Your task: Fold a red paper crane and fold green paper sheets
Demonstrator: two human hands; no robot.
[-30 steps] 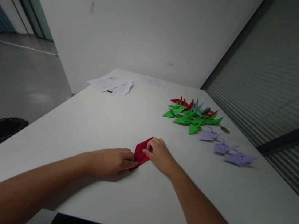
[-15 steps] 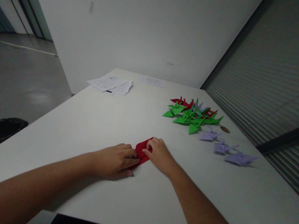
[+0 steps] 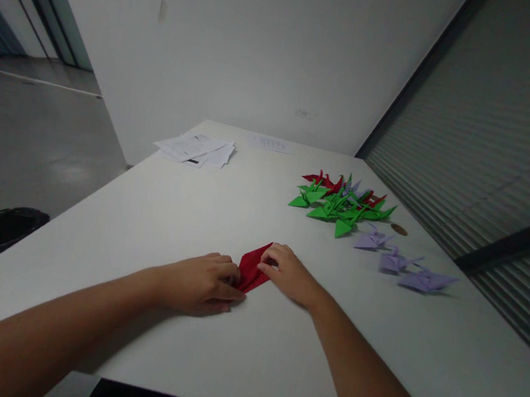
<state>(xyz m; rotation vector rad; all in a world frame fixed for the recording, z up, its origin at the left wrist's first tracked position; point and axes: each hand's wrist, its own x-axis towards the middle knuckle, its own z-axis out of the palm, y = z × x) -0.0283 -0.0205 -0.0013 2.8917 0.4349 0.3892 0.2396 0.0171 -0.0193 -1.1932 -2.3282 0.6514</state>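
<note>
A folded piece of red origami paper lies on the white table, between my two hands. My left hand presses on its left and lower side, fingers closed against the paper and covering that end. At the paper's right edge, the thumb and forefinger of my right hand pinch a fold. Farther off to the right sits a pile of green paper cranes with red paper cranes behind them. Three lilac paper cranes stand in a slanting row nearer to me.
Printed sheets lie at the table's far left, and another sheet is by the wall. A brown round disc rests near the window blinds. On the floor at left is a black-lined bin.
My right hand has shifted slightly right, along the paper's edge. More of the red paper shows between the hands. My left hand has barely moved.
</note>
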